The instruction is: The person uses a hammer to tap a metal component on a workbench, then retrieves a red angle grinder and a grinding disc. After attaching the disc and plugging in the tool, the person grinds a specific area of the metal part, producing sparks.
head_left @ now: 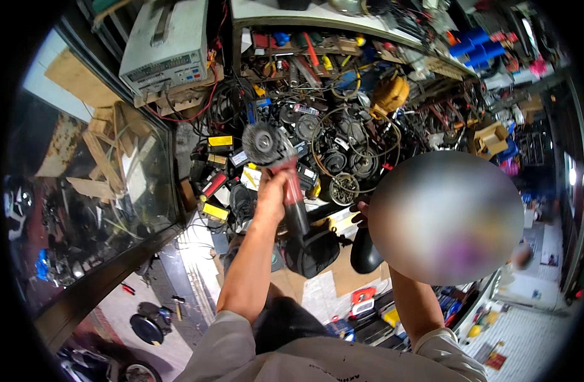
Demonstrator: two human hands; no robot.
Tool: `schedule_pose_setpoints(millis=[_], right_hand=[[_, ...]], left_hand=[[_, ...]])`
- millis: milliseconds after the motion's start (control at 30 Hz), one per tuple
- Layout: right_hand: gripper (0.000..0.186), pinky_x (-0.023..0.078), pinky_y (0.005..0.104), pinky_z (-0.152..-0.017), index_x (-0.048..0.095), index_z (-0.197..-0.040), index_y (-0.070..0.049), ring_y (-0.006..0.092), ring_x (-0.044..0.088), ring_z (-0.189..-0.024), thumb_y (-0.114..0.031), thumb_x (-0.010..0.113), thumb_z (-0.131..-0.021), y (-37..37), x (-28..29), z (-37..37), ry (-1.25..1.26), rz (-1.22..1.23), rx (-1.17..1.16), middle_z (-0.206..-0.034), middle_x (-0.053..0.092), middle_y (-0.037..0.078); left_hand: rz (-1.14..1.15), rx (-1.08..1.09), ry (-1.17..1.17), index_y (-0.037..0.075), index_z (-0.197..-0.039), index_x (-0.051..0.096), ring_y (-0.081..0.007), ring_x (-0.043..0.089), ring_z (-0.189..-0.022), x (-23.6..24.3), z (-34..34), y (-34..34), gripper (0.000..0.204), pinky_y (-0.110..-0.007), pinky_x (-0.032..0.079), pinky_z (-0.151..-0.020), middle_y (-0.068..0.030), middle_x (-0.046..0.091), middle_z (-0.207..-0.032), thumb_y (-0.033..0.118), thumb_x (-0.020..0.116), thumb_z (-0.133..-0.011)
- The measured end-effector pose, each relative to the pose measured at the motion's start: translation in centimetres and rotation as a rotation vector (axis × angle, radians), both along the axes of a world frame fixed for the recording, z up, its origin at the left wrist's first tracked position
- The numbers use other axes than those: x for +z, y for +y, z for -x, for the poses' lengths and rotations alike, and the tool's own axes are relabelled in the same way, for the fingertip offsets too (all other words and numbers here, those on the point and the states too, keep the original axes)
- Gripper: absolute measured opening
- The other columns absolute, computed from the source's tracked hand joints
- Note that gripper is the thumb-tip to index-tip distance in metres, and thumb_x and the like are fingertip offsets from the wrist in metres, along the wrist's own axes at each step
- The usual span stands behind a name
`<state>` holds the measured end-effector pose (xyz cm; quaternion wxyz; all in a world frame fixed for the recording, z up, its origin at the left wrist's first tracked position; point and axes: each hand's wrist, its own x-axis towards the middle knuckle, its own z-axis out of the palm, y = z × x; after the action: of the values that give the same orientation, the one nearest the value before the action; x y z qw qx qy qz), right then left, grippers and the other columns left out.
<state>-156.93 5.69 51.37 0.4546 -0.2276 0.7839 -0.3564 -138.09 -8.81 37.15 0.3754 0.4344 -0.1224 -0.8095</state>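
My left hand [274,191] is closed around the red and dark body of an angle grinder [294,200]. The grinder is tilted, with its round, greyish disc [261,142] at the upper end, above a heap of parts. Of my right hand [362,212] only some bent fingertips show, at the left edge of a large blurred oval that covers the rest. What those fingers hold is hidden by the blur. A smooth black rounded piece [367,253] sticks out below them. A black bag-like thing [312,253] lies below the grinder's lower end.
A grey metal box with a handle [161,60] stands at the upper left, with red wires. Several coils, cables and small boxes heap up before me, near a yellow power tool [392,94]. A glass-sided case [101,165] is at left; a hammer [177,307] lies lower left.
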Motion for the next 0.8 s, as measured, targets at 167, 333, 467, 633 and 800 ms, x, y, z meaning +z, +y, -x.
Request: schedule_pose_setpoints(millis=[167, 333, 467, 633, 800], right_hand=[[0.038, 0.051, 0.0297, -0.087, 0.07, -0.121, -0.002, 0.0159, 0.065, -0.094, -0.033, 0.073, -0.098, -11.5, -10.4, 3.7, 0.236, -0.036, 0.239, -0.103, 0.073, 0.007], [0.038, 0.055, 0.0321, -0.071, 0.071, -0.116, -0.003, 0.0179, 0.069, -0.085, -0.036, 0.069, -0.099, -29.7, -18.2, 4.5, 0.043, 0.026, 0.313, -0.099, 0.072, 0.007], [0.041, 0.059, 0.0376, -0.079, 0.072, -0.121, 0.0, 0.0249, 0.072, -0.084, -0.034, 0.069, -0.098, -41.8, -23.1, 5.0, 0.23, -0.026, 0.31, -0.107, 0.074, 0.015], [0.067, 0.052, 0.0441, -0.105, 0.065, -0.13, 0.008, 0.0388, 0.063, -0.126, -0.048, 0.067, -0.093, -51.5, -27.2, 3.7, 0.868, -0.096, 0.523, -0.129, 0.067, 0.028], [0.069, 0.044, 0.042, -0.113, 0.062, -0.14, -0.006, 0.0286, 0.057, -0.135, -0.057, 0.055, -0.094, -56.2, -33.0, 6.3, 0.96, -0.217, 0.651, -0.139, 0.065, 0.016]], left_hand=[[-0.093, 0.001, 0.062, 0.011, -0.132, 0.057, -0.0212, 0.066, -0.107, -6.7, 2.8, -0.3, 0.057, -0.039, 0.055, -0.088, -0.0045, 0.068, -0.118, 0.001, 0.081, -0.081], [0.082, 0.022, 0.01, 0.008, -0.135, 0.043, -0.021, 0.065, -0.11, -8.8, 2.8, -2.9, 0.074, -0.036, 0.053, -0.095, -0.0075, 0.065, -0.124, -0.005, 0.084, -0.075], [0.167, 0.007, -0.046, 0.007, -0.128, 0.058, -0.0205, 0.069, -0.1, -8.8, 3.4, -4.8, 0.059, -0.037, 0.056, -0.091, -0.0072, 0.07, -0.114, -0.008, 0.08, -0.076], [0.011, 0.1, 0.048, 0.004, -0.12, 0.065, -0.0208, 0.069, -0.097, -6.0, 0.7, -7.9, 0.043, -0.036, 0.057, -0.087, -0.0086, 0.072, -0.109, -0.006, 0.075, -0.08], [-0.101, 0.138, 0.11, 0.003, -0.128, 0.059, -0.0206, 0.069, -0.101, -6.8, -2.8, -11.3, 0.049, -0.035, 0.055, -0.092, -0.0103, 0.071, -0.113, -0.01, 0.065, -0.081]])
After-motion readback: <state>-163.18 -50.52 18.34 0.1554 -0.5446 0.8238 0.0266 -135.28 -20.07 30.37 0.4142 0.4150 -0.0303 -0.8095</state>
